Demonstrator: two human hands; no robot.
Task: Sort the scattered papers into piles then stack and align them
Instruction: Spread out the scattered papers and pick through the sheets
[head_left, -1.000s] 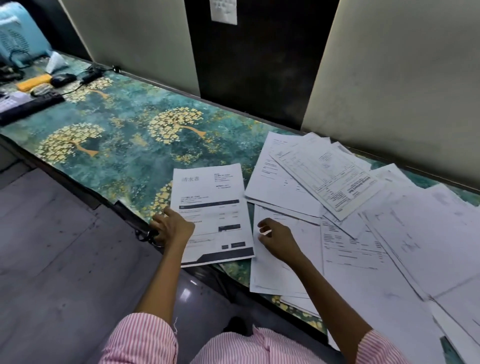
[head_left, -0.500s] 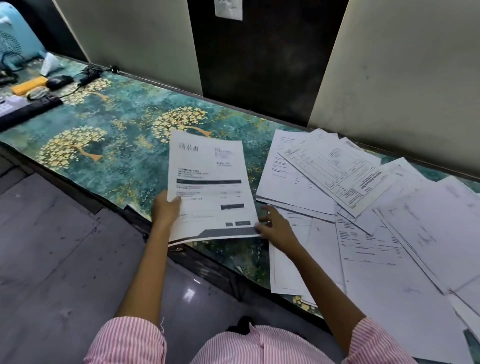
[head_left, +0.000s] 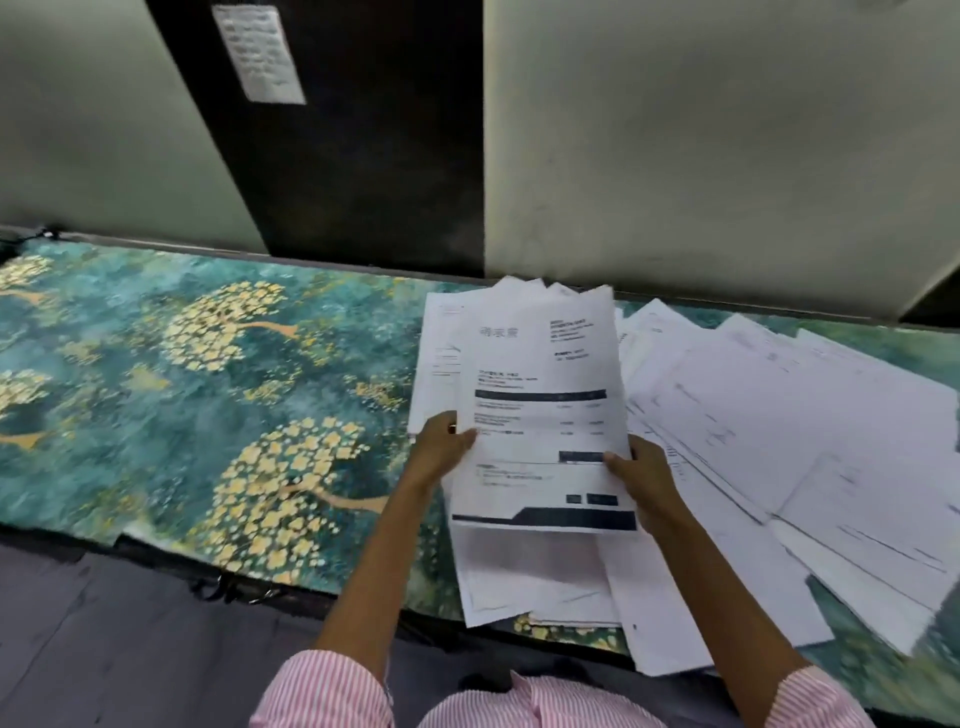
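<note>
A printed invoice sheet (head_left: 540, 374) with dark bars is raised off the table, held by both hands. My left hand (head_left: 441, 447) pinches its left edge and my right hand (head_left: 641, 475) grips its lower right edge. Behind and beneath it lie more white papers (head_left: 441, 358). A loose spread of scattered papers (head_left: 779, 441) covers the right part of the table, overlapping at many angles. Some sheets (head_left: 524, 577) hang over the near table edge under the held invoice.
The table (head_left: 182, 395) is covered by a teal cloth with golden tree patterns, bare on the left. A pale wall and a dark panel with a paper notice (head_left: 260, 52) stand right behind it. Grey floor (head_left: 104, 649) lies below the near edge.
The invoice was lifted from the bare cloth and carried right, over the scattered papers. My right hand left the papers on the table and took hold of the sheet. The view swung right.
</note>
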